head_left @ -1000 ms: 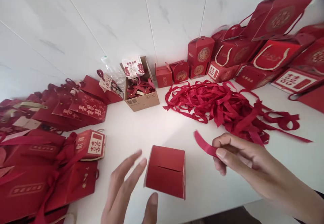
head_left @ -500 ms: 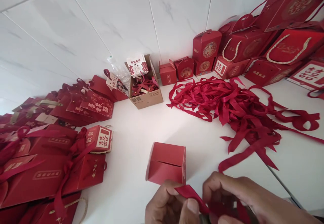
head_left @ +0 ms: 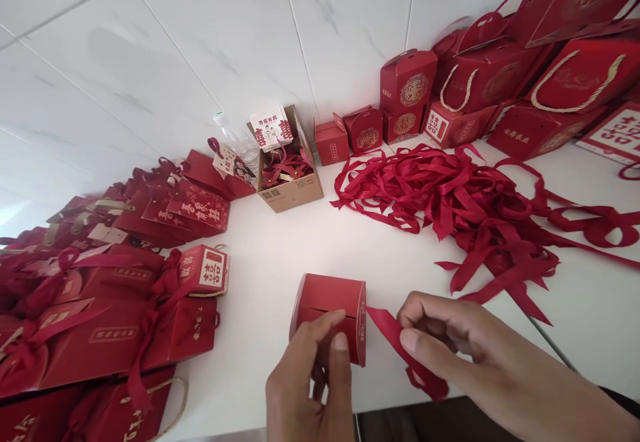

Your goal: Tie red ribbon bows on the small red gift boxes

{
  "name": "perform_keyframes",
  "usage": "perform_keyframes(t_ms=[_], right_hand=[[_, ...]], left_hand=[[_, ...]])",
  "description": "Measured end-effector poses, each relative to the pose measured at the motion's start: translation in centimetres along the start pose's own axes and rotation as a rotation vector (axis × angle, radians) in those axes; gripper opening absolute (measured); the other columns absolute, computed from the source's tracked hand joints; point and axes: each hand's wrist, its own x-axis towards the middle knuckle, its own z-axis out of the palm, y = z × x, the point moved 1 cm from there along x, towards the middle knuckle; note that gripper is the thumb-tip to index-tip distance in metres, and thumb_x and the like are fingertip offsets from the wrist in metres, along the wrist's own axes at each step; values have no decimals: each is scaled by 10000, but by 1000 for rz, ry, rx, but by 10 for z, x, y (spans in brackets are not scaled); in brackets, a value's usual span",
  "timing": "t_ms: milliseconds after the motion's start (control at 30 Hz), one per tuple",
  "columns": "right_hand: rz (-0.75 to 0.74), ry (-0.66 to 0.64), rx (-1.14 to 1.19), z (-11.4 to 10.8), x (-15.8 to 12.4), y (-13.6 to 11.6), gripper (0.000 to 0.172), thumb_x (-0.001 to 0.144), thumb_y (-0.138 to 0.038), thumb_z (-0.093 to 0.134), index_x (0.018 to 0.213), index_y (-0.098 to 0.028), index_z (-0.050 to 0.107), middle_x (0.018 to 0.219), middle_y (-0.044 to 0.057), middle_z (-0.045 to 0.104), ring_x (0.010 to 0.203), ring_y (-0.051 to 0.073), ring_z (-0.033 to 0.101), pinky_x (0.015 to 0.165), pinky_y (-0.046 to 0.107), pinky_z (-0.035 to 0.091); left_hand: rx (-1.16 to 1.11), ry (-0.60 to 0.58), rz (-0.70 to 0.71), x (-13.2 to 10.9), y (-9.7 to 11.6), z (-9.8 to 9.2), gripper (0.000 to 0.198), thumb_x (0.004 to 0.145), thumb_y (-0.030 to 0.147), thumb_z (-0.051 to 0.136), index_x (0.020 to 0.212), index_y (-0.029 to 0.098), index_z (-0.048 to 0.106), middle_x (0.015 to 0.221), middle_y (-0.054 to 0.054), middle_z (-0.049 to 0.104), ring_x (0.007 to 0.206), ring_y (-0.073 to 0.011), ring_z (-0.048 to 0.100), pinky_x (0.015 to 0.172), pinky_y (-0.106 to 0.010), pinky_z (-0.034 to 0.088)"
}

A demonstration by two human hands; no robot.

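Observation:
A small red paper box (head_left: 326, 295) stands on the white table (head_left: 280, 249) near its front edge. My left hand (head_left: 313, 382) grips the box's front with thumb and fingers pinched on it. My right hand (head_left: 450, 342) is closed on a red ribbon (head_left: 395, 335), whose end reaches the box's right side while its tail hangs below my fingers.
A big heap of loose red ribbons (head_left: 460, 202) lies at the right. Red gift boxes and bags (head_left: 500, 89) line the back wall and right. More red bags (head_left: 100, 309) pile at the left. A cardboard box (head_left: 287, 175) sits at the back centre.
My left hand went from open beside the box, to pinching the ribbon, to gripping the box. My right hand brought the ribbon down to the box's right side.

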Motion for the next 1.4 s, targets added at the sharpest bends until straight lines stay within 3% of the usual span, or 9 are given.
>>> perform_keyframes(t_ms=[167,333,600,733,833,933,1067,1233,1400], right_hand=[[52,-79,55,-2,13,-6,346,995,-534,552,827,-234,589,636,-71,338,562,119,288,498,242,251],[66,-7,57,1,12,-8,331,932,-531,611,776,-239,609,624,-65,336,565,125,244,492,254,203],[88,-65,25,2,18,-8,348,935,-551,580,783,-238,597,629,-70,287,566,124,206,500,269,178],[72,-102,1,1,21,-9,344,957,-529,559,780,-236,596,653,-59,313,592,133,236,511,263,217],[12,3,-76,1,20,-11,310,967,-541,569,876,-263,672,705,-23,503,601,148,417,513,255,331],[-184,211,-203,3,18,-16,312,988,-566,558,1140,-343,716,1156,62,692,909,239,657,637,295,531],[-353,187,-318,15,18,-26,302,1007,-557,548,1161,-381,740,1480,54,570,1313,317,575,930,416,593],[-312,126,-302,25,30,-33,269,1013,-513,542,941,-336,732,1471,38,569,1205,283,639,877,398,605],[-348,49,-424,33,48,-38,314,1019,-442,476,958,-274,734,1430,125,576,1319,360,546,791,444,594]], left_hand=[[-69,-128,31,6,-5,9,232,981,348,609,1069,225,785,733,-11,740,572,-140,640,491,-227,467],[-129,-148,-23,8,-3,11,232,976,356,617,1051,224,793,731,-13,742,550,-129,623,499,-224,458],[-177,-201,-129,10,2,10,298,961,446,640,1005,198,798,671,-24,708,540,-133,583,479,-228,411],[-185,-232,-158,10,2,11,284,955,438,642,844,199,747,640,-11,678,534,-123,540,480,-221,390],[-194,-174,-139,10,2,9,321,966,463,635,798,198,708,612,-3,648,505,-115,501,467,-221,381],[-185,-82,-98,7,6,6,305,979,470,625,850,206,702,589,16,615,500,-119,507,465,-227,378],[-174,2,-22,3,13,0,224,1000,392,609,869,227,686,626,26,623,528,-121,537,465,-229,372],[-11,186,102,14,2,-22,74,981,282,621,1026,255,672,809,13,668,667,-127,574,596,-227,466],[66,-23,136,30,-21,-30,241,952,279,625,1188,231,603,945,-26,668,821,-166,633,729,-274,546]])
